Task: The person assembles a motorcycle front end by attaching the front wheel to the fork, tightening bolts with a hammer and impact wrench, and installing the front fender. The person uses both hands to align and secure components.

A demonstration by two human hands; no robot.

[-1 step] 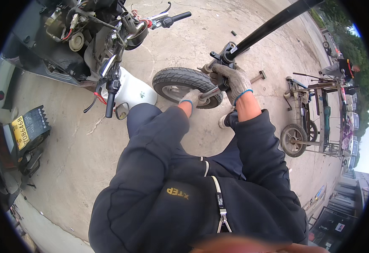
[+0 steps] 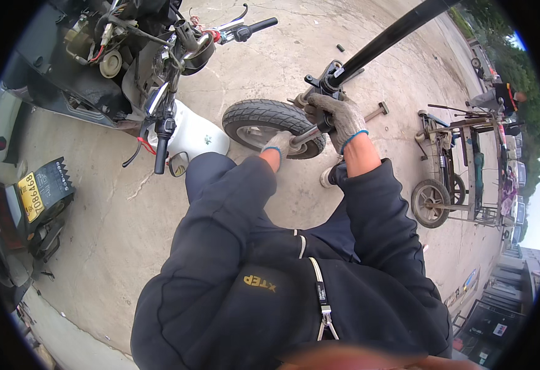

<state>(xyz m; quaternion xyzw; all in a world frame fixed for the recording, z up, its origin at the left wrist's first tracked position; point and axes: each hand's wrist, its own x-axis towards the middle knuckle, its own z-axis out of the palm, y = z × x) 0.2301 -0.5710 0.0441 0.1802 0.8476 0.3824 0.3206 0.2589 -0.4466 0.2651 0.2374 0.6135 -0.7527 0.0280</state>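
Observation:
A front fork with a long black steering tube (image 2: 390, 43) is attached to a small black-tyred wheel (image 2: 264, 112). My right hand (image 2: 341, 117), in a grey knit glove with a blue cuff, is closed around the fork near its crown, where the silver leg (image 2: 307, 135) meets the black part. Lower down, my gloved left hand (image 2: 277, 144) is closed at the bottom end of that leg, against the wheel's hub side. Its fingertips are mostly hidden. From the crown, the tube slants up toward the far right.
At the far left stands a partly stripped scooter (image 2: 159, 92) with exposed wiring; a white rounded panel (image 2: 196, 132) is below its handlebar. A hammer (image 2: 378, 112) lies beyond my right hand. To the right is a wheeled metal cart (image 2: 461, 166), and a scooter rear (image 2: 20, 216) sits at left.
The top of the steering tube has tipped slightly to the left. Both hands keep their places on the fork.

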